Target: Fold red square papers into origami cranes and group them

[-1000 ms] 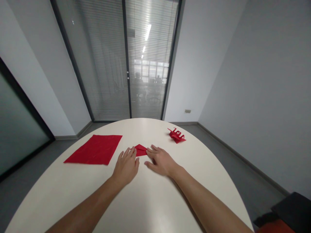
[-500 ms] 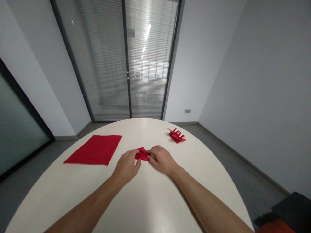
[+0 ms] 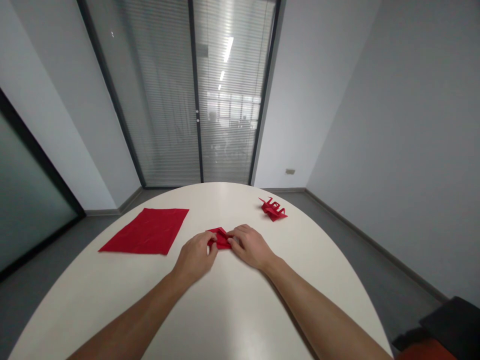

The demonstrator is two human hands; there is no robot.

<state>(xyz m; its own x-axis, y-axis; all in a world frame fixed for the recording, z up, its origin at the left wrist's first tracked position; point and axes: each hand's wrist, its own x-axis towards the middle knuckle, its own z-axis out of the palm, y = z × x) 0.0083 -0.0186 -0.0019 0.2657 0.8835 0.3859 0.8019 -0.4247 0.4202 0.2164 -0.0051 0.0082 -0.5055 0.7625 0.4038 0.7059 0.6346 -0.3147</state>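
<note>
A small piece of folded red paper lies on the white table between my two hands. My left hand pinches its left side between thumb and index finger. Over its right edge, the fingers of my right hand are closed and press it against the tabletop. My fingertips cover both ends of the folded paper, so only its middle shows. Farther off to the right sit several folded red paper cranes, bunched together. A flat red paper sheet with faint creases lies to the left of my left hand.
The round white table carries everything, and its curved edge runs around the far side. Beyond it stands a glass partition with blinds. A dark chair with an orange part is at the lower right.
My left thumb and index finger have come closer together on the folded paper's left side. The right hand, the cranes and the flat sheet look the same.
</note>
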